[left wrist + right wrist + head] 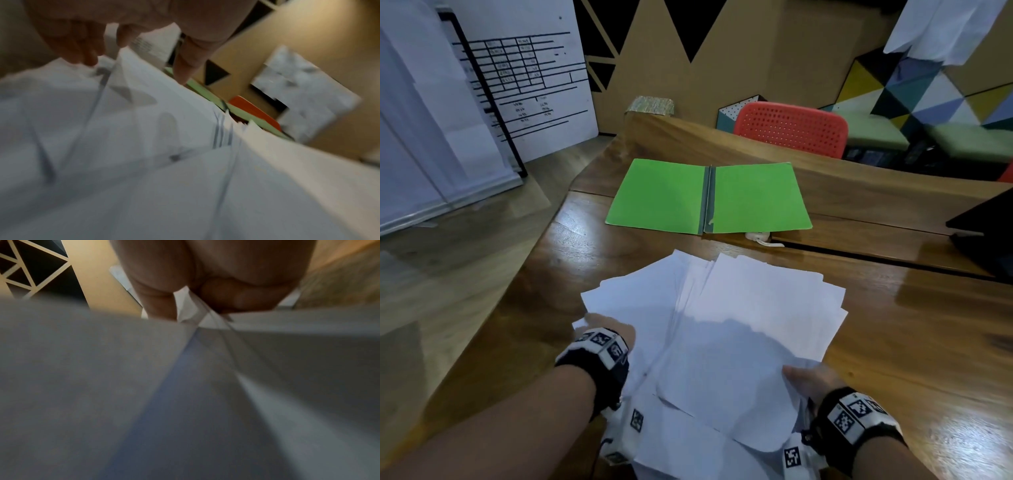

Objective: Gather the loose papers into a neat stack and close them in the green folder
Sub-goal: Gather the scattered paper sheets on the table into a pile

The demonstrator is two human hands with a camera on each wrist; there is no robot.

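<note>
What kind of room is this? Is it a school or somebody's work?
Probably an office or shared workroom, though a classroom can't be ruled out. A long wooden desk holds an open green folder and loose papers, a red plastic chair stands behind it, and a board with a printed table leans nearby.

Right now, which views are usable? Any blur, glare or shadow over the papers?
Head view: sharp, wide-angle bending at the edges, glare patches on the glossy wooden table, a soft shadow across the fanned white loose papers; the open green folder reads clearly. Left wrist view: motion-blurred, the left hand and sheets smeared. Right wrist view: dim, out of focus, paper filling most of the picture below the right hand.
</note>
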